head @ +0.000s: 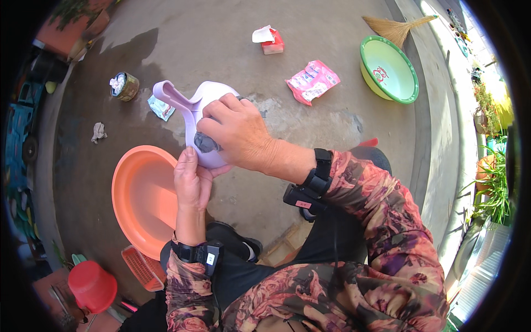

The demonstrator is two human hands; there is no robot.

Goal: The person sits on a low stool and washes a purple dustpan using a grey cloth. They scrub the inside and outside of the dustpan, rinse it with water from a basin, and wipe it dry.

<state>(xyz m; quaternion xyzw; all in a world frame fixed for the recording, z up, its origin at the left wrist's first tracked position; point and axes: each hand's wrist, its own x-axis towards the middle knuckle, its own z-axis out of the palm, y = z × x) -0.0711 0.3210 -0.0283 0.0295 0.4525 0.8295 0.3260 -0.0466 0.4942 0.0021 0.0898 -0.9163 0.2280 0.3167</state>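
Observation:
A lavender plastic piece with a hooked handle (174,94), perhaps a scoop or dipper, is held up in front of me. My left hand (193,178) grips its lower edge, thumb on the near face. My right hand (236,126) is closed on a bunched dark grey cloth (206,143) and presses it to the lavender surface. Part of the cloth is hidden under my fingers. Below and left of my left hand stands an orange plastic basin (137,199) with a ribbed panel inside and cloudy liquid in it.
On the concrete floor lie a pink packet (313,82), a red-and-white tissue pack (271,41), a small blue packet (161,108) and a crumpled wipe (99,133). A tin (127,88), green basin (390,70), broom (394,30), red bucket (92,286) and orange basket (143,269) stand around.

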